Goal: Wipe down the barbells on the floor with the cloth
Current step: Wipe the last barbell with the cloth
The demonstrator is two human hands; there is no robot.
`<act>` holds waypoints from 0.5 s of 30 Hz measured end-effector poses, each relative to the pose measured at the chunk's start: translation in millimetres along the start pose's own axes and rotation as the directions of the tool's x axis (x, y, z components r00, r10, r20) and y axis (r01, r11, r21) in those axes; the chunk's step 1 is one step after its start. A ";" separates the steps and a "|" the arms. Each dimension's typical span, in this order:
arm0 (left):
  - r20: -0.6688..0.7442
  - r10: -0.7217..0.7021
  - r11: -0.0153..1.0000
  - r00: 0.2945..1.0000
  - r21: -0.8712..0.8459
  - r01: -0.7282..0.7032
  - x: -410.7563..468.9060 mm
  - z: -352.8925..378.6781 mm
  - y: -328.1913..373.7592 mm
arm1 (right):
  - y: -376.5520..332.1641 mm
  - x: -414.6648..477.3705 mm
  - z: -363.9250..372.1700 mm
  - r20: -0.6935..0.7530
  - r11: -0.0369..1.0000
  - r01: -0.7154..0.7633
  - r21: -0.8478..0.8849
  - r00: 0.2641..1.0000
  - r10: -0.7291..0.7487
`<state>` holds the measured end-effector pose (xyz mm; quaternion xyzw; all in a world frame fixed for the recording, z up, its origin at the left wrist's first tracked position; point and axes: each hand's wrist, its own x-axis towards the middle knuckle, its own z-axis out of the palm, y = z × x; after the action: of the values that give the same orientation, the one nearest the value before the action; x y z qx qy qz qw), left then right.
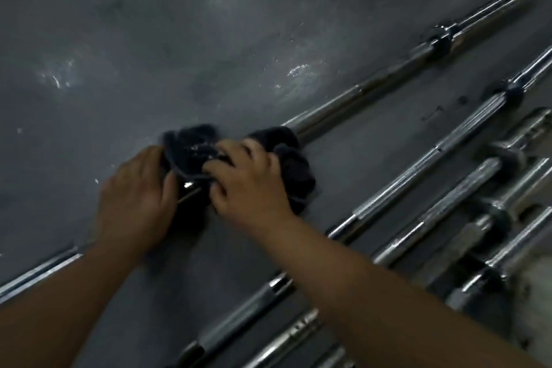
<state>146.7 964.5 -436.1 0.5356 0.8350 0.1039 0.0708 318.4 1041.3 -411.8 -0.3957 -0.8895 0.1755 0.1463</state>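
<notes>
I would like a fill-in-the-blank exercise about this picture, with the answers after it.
1. The left hand and the right hand both grip a dark ___.
2. It covers part of a chrome barbell that lies on the grey ___.
3. More barbells lie to the ___ of that one.
Answers: cloth; floor; right.

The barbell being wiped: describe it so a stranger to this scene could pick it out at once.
Start from the grey floor, where a row of chrome barbells lies slanting along the right side. Take the outermost bar, the one bordering the open floor. It alone has a dark cloth bunched around its shaft, gripped by the left hand and right hand.
</notes>
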 end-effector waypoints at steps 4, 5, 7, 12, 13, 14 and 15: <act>-0.024 0.015 1.000 1.000 -0.008 -0.016 1.3 -0.2 1.8 | 127.9 45.7 -46.3 -0.217 0.906 -0.375 -0.195 0.918 0.333; -0.035 0.017 1.000 0.999 0.000 -0.017 1.3 1.8 1.7 | 148.1 49.9 -51.9 -0.239 0.870 -0.471 -0.144 0.870 0.431; -0.047 0.018 1.000 0.999 0.025 -0.017 1.5 5.6 2.0 | 130.3 47.1 -33.6 -0.219 0.835 -0.544 -0.075 0.826 0.519; -0.022 0.010 1.000 1.000 -0.012 -0.011 -3.3 6.0 1.1 | -4.7 -11.2 21.5 0.043 0.991 -0.048 -0.123 0.998 0.054; -0.022 0.018 0.999 1.000 -0.026 -0.019 -4.2 5.7 1.1 | 6.7 -9.8 13.6 0.082 0.990 0.067 -0.125 0.995 -0.057; -0.027 0.026 0.999 0.999 -0.037 -0.027 -4.6 5.1 0.8 | 31.0 0.1 1.5 0.064 0.983 0.124 -0.135 0.991 -0.116; -0.034 0.031 0.999 0.999 -0.040 -0.033 -5.4 4.9 0.0 | 61.4 13.7 -12.4 0.043 0.981 0.116 -0.154 0.993 -0.110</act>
<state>150.2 960.0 -440.8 0.5456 0.8251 0.1307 0.0659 354.6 1092.5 -425.4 -0.3517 -0.9240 0.1033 0.1092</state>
